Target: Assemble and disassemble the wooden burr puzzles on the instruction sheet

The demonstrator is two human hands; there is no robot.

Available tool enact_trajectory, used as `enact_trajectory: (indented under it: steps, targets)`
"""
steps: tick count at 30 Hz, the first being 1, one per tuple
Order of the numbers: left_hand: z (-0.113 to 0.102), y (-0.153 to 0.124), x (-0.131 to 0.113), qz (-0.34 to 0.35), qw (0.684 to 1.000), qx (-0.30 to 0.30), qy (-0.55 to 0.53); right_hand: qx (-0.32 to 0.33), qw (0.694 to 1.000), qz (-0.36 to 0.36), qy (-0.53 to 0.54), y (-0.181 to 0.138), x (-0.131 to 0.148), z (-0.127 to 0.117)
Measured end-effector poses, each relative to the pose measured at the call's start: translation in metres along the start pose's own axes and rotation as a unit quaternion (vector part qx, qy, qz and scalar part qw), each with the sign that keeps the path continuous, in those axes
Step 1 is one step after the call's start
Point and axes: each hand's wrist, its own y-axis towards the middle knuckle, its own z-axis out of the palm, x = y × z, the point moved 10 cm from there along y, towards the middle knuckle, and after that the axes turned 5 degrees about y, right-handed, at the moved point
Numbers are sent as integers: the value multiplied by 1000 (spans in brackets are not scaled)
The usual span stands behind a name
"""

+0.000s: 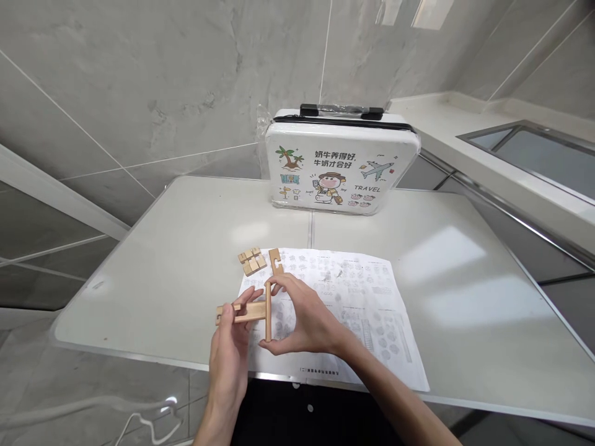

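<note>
Below the frame's centre, the left hand [229,344] pinches notched tan wooden pieces [252,311] and the right hand [310,319] grips a slim tan wooden bar [268,313] by both ends. Above, small tan wooden blocks [253,262] lie by a corner of a white printed paper sheet [372,297] on the glossy white table [186,260].

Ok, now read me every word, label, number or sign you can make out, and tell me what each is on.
"奶牛养得好,牛奶才会好": front of the white case.
"TRAVEL": same case, under the airplane picture.
Tiny lettering beside the cartoon cow: too small to read.
Printed sheet: captions too small and blurred.
Held wooden pieces: no lettering visible.
</note>
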Motion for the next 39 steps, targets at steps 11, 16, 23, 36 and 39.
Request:
enact_trajectory:
  steps: [11, 16, 23, 36, 39]
  targets:
    - [-26, 11, -24, 53, 989, 13, 135, 54, 960, 177, -210, 18, -92, -41]
    - [-3, 0, -6, 10, 985, 76, 153, 102, 945, 174, -259, 42, -119, -37]
    - [-1, 1, -6, 15, 969, 115, 219, 153, 937, 162, -270, 63, -131, -29]
    - [4, 11, -8, 28, 980, 89, 176, 103, 982, 152, -40, 24, -67, -18]
    - [9, 15, -7, 30, 982, 94, 160, 170, 965, 193, 58, -1, -49, 12]
